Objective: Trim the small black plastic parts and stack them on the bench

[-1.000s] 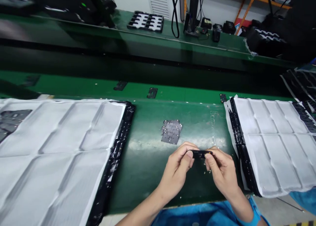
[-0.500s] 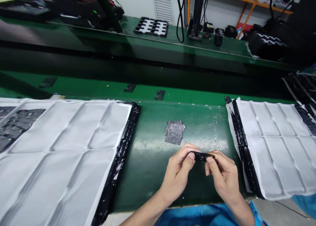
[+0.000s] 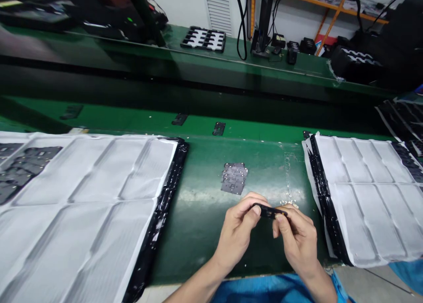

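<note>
My left hand (image 3: 238,231) and my right hand (image 3: 297,237) together pinch a small flat black part (image 3: 268,212) by its two ends, a little above the green work surface (image 3: 198,215). Both hands have their fingers closed on it. Just beyond the hands lies a small pile of grey flat parts (image 3: 234,178) on the green surface.
A black tray stack covered with white sheet (image 3: 82,197) lies at the left, with dark parts (image 3: 20,170) at its far-left corner. A similar covered stack (image 3: 366,192) lies at the right. Small black pieces (image 3: 218,128) sit on the green belt behind. A tray (image 3: 203,39) and cables stand on the far bench.
The view has shifted slightly, so everything sits a little to the right. My hands still hold the black part in much the same place.
</note>
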`<state>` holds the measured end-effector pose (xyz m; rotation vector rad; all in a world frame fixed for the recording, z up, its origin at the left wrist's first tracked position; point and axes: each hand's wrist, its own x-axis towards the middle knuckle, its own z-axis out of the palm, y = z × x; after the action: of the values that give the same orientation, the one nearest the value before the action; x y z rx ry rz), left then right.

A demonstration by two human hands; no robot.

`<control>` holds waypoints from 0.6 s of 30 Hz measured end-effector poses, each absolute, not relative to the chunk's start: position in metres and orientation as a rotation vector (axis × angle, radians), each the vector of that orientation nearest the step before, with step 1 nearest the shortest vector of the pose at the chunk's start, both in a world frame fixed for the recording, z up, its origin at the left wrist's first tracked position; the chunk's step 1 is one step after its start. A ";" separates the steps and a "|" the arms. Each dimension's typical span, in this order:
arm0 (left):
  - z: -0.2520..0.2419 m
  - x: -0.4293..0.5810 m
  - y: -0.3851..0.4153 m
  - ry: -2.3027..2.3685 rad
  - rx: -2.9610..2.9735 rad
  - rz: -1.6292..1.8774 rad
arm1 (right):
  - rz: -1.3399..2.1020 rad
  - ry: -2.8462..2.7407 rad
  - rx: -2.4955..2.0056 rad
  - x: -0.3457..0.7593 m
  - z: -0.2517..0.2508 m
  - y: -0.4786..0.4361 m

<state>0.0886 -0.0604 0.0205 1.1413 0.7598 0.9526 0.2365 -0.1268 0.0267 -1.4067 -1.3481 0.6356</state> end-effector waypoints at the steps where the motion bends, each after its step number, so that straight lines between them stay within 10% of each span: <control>1: 0.019 0.089 -0.060 0.746 1.132 0.950 | 0.639 -1.344 -1.406 0.237 0.026 -0.127; 18: 0.019 0.091 -0.059 0.781 1.214 0.947 | 0.713 -1.256 -1.439 0.237 0.025 -0.124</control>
<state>0.0909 -0.0590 0.0187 1.2140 0.7815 0.9473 0.2365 -0.1240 0.0250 -1.4394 -1.2564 0.7127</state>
